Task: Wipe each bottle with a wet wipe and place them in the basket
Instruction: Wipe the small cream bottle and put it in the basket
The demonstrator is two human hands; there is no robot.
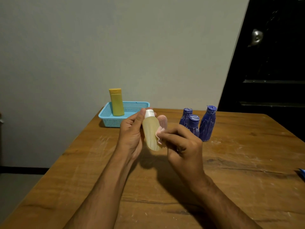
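Note:
My left hand [132,131] grips a pale yellow bottle [151,134] with a white cap, held tilted above the table. My right hand [183,142] pinches a pink wet wipe [160,129] against the bottle's right side. A yellow bottle [116,102] stands upright in the light blue basket [105,119] at the table's far left. Three blue bottles [198,124] streaked with white stand together on the table to the right, behind my right hand.
The wooden table [181,187] carries white smears and crumbs. A blue object [301,173] pokes in at the right edge. A grey wall lies behind the table and a dark door [272,55] stands at the right.

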